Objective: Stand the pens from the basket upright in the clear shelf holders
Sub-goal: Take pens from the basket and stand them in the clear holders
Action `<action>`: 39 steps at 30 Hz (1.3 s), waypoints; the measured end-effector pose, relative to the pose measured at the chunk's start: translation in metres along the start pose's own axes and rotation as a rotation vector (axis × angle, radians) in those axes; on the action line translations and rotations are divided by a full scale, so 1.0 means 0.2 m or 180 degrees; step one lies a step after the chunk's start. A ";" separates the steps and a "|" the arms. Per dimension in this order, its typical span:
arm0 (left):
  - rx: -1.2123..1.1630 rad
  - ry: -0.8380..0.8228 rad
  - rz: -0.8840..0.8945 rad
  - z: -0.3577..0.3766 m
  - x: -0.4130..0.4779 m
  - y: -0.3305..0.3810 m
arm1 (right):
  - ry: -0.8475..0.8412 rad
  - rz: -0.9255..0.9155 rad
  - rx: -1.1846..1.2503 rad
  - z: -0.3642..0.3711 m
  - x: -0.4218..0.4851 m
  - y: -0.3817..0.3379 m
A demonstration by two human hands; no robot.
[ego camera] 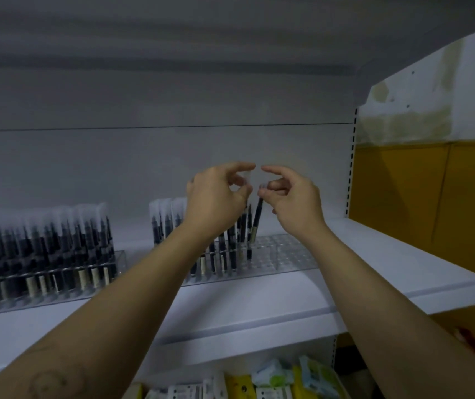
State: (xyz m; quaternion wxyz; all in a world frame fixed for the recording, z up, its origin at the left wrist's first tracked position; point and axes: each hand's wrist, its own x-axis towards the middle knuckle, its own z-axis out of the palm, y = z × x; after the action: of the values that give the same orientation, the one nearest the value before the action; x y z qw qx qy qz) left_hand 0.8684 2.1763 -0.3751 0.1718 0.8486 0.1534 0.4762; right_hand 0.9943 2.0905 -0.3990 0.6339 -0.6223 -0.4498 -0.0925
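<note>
Two clear holders stand on a white shelf (374,260). The left holder (117,262) is packed with black pens with frosted caps. The right holder (285,254) has pens in its left part and bare holes on its right. Above it, my left hand (216,197) pinches the frosted cap of a pen (245,180). My right hand (291,194) pinches the cap of another black pen (256,220), which leans with its lower end at the holder. The basket is out of sight.
The grey back wall of the shelf unit rises behind the holders. A yellow and white wall (432,182) lies to the right. Below the shelf edge, small packets (273,381) in white, yellow and green fill a lower level.
</note>
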 end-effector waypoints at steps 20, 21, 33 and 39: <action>0.0006 -0.0012 -0.0307 0.01 0.04 0.00 | -0.0437 -0.0533 -0.1322 0.03 -0.09 -0.06; 0.0044 -0.0015 -0.0329 0.01 0.04 0.00 | -0.0464 -0.0540 -0.1385 0.03 -0.10 -0.07; 0.0461 -0.0339 -0.0488 0.02 0.02 -0.01 | -0.0364 -0.0408 -0.1235 0.06 -0.14 -0.08; 0.0693 -0.0274 -0.0399 0.02 0.01 -0.01 | -0.0300 -0.0330 -0.1197 0.06 -0.13 -0.06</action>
State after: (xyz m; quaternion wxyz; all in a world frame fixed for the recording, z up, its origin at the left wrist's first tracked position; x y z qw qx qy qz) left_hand 0.8725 2.1784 -0.3767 0.1145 0.8706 0.2494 0.4082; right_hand 0.9651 2.0868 -0.4102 0.4791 -0.7093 -0.4853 -0.1782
